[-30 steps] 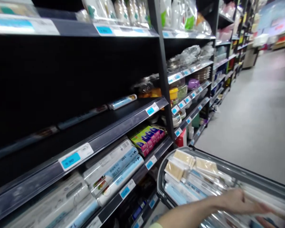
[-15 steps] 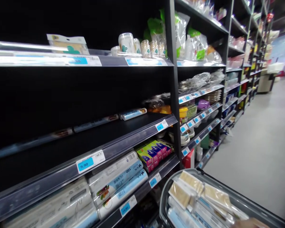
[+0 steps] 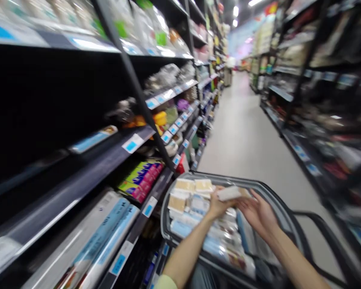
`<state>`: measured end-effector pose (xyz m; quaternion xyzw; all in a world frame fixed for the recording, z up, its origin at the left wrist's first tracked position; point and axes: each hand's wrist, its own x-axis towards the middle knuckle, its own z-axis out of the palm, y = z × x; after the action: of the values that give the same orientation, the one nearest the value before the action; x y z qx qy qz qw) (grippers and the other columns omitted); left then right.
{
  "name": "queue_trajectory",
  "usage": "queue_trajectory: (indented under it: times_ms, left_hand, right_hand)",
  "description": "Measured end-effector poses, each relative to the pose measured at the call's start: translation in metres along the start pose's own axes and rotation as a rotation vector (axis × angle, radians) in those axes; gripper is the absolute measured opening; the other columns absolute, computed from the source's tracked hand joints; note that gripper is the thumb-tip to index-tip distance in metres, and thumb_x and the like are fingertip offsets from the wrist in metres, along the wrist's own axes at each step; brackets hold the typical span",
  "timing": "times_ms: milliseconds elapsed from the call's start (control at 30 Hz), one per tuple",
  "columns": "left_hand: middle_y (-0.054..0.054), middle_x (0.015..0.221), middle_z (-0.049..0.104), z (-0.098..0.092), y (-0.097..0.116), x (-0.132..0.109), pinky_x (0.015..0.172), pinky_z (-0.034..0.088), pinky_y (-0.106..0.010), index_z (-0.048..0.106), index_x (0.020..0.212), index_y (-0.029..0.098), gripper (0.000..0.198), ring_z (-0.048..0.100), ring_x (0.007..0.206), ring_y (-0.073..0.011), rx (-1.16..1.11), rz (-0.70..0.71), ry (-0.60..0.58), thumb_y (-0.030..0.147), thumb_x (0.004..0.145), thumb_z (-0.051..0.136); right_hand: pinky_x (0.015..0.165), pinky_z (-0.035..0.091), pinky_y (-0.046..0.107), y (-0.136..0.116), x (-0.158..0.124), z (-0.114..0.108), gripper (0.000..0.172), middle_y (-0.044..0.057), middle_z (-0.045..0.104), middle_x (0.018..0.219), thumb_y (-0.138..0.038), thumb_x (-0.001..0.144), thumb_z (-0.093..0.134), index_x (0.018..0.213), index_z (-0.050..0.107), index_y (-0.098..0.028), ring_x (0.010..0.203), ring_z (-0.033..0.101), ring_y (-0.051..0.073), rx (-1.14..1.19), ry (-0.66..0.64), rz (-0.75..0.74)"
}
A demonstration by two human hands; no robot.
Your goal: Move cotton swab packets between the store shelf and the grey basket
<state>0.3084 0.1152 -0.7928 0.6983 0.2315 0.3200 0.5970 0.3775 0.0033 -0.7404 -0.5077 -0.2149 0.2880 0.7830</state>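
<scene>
Both my hands are over a grey shopping basket (image 3: 232, 176). Between them is a small white and tan packet (image 3: 229, 194), its contents too blurred to name. My left hand (image 3: 219, 205) grips its left end with closed fingers. The right hand (image 3: 256, 212) has its fingers around the tan right end. Inside the basket, several similar tan packets (image 3: 185, 185) lie toward the far left. Beneath and nearer to me are plastic-wrapped rolls (image 3: 210, 240) with blue and white labels.
Shelving on the left holds long blue and white rolls (image 3: 93, 237) and green and pink boxes (image 3: 140, 180). Price tags line the shelf edges (image 3: 132, 143). A grey aisle floor (image 3: 237, 120) runs ahead, with loaded shelves (image 3: 297, 144) along the right. The basket's black handle (image 3: 321, 228) sticks out rightward.
My view has swung right toward the aisle and basket. Both hands now show over the basket with a packet between them; before, only part of one hand showed at the bottom edge.
</scene>
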Motion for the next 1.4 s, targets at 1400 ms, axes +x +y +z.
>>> queue_trajectory:
  times_ms: [1400]
  left_hand:
    - [-0.018,0.127,0.066,-0.049,-0.009,0.032,0.113,0.037,-0.048,0.061,0.124,0.017,0.032,0.057,0.125,-0.0319,0.456,0.087,0.285,0.03,0.099,0.047]
  right_hand:
    - [0.068,0.064,0.023,0.001,-0.017,-0.04,0.019,0.002,0.079,0.09,-0.027,0.084,0.074,0.101,0.07,-0.02,0.078,0.076,0.017,0.397,0.386,0.239]
